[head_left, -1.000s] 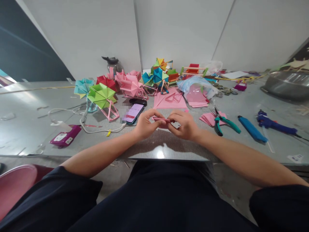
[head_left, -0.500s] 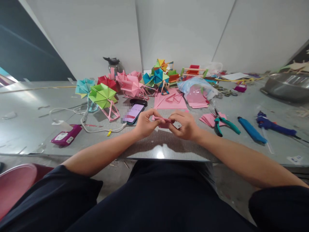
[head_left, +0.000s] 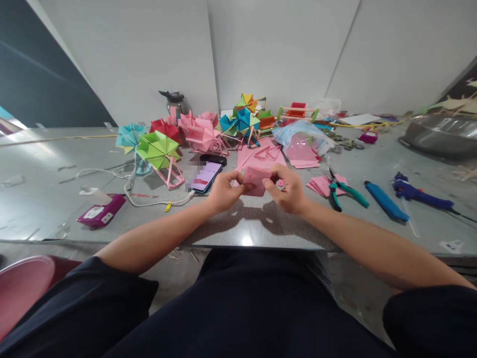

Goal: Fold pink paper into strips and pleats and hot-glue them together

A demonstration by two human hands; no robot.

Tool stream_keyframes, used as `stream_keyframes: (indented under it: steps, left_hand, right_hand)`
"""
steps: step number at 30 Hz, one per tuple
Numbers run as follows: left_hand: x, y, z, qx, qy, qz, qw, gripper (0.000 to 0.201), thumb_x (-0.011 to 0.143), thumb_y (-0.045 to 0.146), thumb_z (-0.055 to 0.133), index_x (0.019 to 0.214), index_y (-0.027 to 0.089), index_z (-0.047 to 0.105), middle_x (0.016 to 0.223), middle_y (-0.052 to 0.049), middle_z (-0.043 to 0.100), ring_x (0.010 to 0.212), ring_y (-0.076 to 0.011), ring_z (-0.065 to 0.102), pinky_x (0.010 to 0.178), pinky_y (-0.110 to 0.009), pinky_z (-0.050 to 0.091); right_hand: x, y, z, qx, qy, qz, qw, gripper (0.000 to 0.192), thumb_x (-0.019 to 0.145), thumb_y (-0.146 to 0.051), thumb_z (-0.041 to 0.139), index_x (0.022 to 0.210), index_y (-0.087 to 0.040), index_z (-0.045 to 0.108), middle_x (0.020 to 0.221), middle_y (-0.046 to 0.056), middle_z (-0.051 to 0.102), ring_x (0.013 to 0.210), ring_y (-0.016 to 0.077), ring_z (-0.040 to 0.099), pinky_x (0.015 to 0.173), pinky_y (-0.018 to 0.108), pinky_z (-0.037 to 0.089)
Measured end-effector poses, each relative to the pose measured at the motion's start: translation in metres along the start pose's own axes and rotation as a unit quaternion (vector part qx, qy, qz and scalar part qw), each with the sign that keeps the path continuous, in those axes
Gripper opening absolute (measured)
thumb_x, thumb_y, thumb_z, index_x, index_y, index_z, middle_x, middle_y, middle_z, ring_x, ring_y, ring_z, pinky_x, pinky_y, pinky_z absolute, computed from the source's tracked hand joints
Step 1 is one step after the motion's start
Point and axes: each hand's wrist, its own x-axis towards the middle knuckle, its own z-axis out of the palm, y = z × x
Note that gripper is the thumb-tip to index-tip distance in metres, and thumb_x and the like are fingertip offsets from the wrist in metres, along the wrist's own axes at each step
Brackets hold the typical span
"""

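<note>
A small square of folded pink paper (head_left: 256, 180) is pinched between both hands above the front of the table. My left hand (head_left: 225, 191) grips its left edge with thumb and fingers. On the right edge, my right hand (head_left: 287, 189) closes with its thumb across the near face. Behind them lie larger pink paper sheets (head_left: 248, 154) with thin pink triangular frames on top. To the right of my right hand rests a pile of small pink paper pieces (head_left: 316, 186), partly under green-handled pliers (head_left: 348, 191).
A phone (head_left: 207, 176) on a white cable lies left of my hands. Paper wheels, including a green one (head_left: 158, 148), stand behind it. On the right are a blue cylindrical tool (head_left: 386, 201), a blue glue gun (head_left: 423, 194) and a metal bowl (head_left: 439, 134). A purple power adapter (head_left: 102, 211) sits left.
The folded paper has turned from nearly edge-on to showing its flat face toward me. Both hands keep their hold, and the right thumb now lies across the paper's face.
</note>
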Motion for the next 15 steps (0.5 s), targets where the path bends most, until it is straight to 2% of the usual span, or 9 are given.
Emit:
stream_keyframes:
  steps: [3, 8, 12, 15]
  left_hand:
    - [0.001, 0.001, -0.001, 0.007, -0.001, 0.004, 1.0, 0.035, 0.086, 0.045, 0.084, 0.069, 0.02, 0.066, 0.072, 0.0, 0.068, 0.073, -0.0165, 0.059, 0.079, -0.034, 0.047]
    - [-0.001, 0.003, 0.005, 0.006, 0.008, 0.035, 0.999, 0.02, 0.085, 0.036, 0.082, 0.082, 0.02, 0.071, 0.082, -0.002, 0.073, 0.082, -0.0183, 0.064, 0.085, -0.034, 0.05]
    - [-0.003, 0.0, 0.005, 0.007, 0.031, 0.023, 0.999, 0.025, 0.089, 0.038, 0.079, 0.076, 0.02, 0.068, 0.076, -0.001, 0.07, 0.076, -0.0173, 0.062, 0.08, -0.034, 0.049]
    - [-0.001, -0.004, 0.002, -0.003, 0.02, 0.02, 1.0, 0.029, 0.087, 0.038, 0.079, 0.071, 0.02, 0.065, 0.072, 0.0, 0.068, 0.071, -0.0167, 0.059, 0.076, -0.033, 0.048]
  right_hand:
    - [-0.002, 0.001, 0.002, 0.001, -0.026, 0.034, 0.999, 0.014, 0.095, -0.031, 0.067, 0.085, -0.024, 0.061, 0.075, 0.0, 0.062, 0.067, 0.0161, 0.054, 0.065, 0.033, 0.047]
    - [-0.006, 0.008, 0.006, -0.003, -0.082, 0.093, 0.992, 0.017, 0.094, -0.036, 0.07, 0.086, -0.024, 0.064, 0.075, 0.002, 0.065, 0.067, 0.0181, 0.057, 0.067, 0.035, 0.05]
    - [-0.008, 0.011, 0.008, 0.014, -0.116, 0.096, 0.989, 0.012, 0.095, -0.036, 0.071, 0.091, -0.025, 0.069, 0.077, 0.003, 0.068, 0.069, 0.02, 0.059, 0.067, 0.037, 0.052]
    - [-0.009, 0.011, 0.008, 0.016, -0.127, 0.096, 0.987, 0.008, 0.093, -0.033, 0.072, 0.089, -0.026, 0.069, 0.078, 0.004, 0.068, 0.07, 0.0208, 0.06, 0.068, 0.038, 0.054]
